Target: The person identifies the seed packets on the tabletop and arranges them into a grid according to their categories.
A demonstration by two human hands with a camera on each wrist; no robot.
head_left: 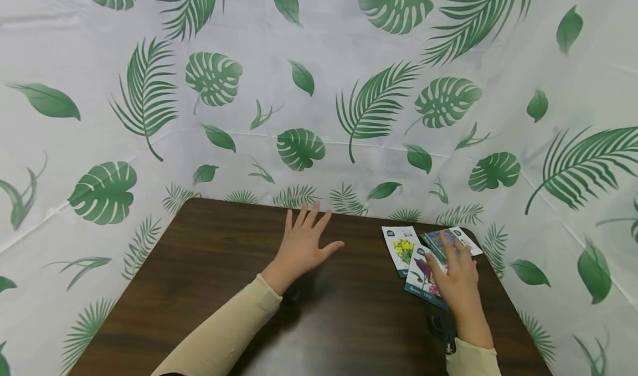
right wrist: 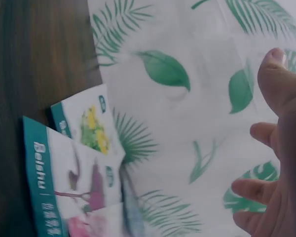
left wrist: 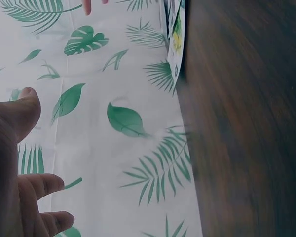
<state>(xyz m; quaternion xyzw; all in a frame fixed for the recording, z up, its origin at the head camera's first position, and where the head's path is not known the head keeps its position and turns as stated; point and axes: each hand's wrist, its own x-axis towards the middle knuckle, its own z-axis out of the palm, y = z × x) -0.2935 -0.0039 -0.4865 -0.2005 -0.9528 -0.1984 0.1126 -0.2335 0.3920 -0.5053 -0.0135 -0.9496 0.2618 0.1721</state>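
Three seed packets lie fanned near the right far corner of a dark wooden table [head_left: 224, 287]. One shows yellow flowers [head_left: 402, 247], one a purple plant [head_left: 420, 276], and one blue-violet flowers [head_left: 441, 239]. My right hand [head_left: 458, 282] lies over them with straight fingers, covering part of the purple and blue-violet packets; it grips nothing. In the right wrist view the yellow packet [right wrist: 91, 129] and the purple packet [right wrist: 81, 190] overlap at the table edge. My left hand [head_left: 304, 244] is spread flat, fingers apart, near the table's far middle, holding nothing. Its thumb [left wrist: 19, 111] shows in the left wrist view.
A white sheet printed with green leaves [head_left: 319, 88] hangs close behind and at both sides of the table. The table's far edge [head_left: 299, 207] meets it directly. Beige sleeves [head_left: 224, 331] cover both forearms. A dark wrist strap [head_left: 441, 329] sits at the right wrist.
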